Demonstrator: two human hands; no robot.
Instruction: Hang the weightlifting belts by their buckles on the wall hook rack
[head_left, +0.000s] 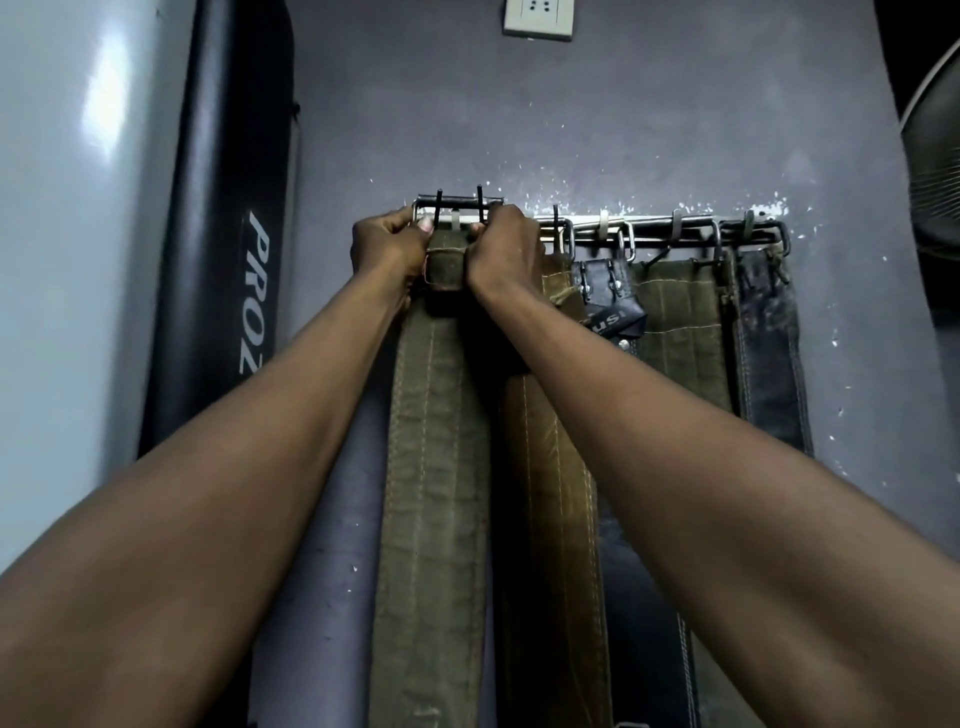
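Observation:
An olive green weightlifting belt (439, 467) hangs straight down the grey wall. Its black two-prong buckle (458, 201) is at the leftmost hook (455, 218) of the wall hook rack (654, 222). My left hand (387, 249) grips the buckle's left end and my right hand (506, 249) grips its right end, both at the top of the belt. To the right, several belts hang by their buckles: an olive one (556, 467), a black one (610, 306), another olive one (680, 332) and a dark worn one (769, 353).
A black padded cylinder with white lettering (228, 249) stands left of the rack, beside a pale glossy surface (67, 234). A wall socket (538, 18) sits above. A fan grille (935, 171) shows at the right edge.

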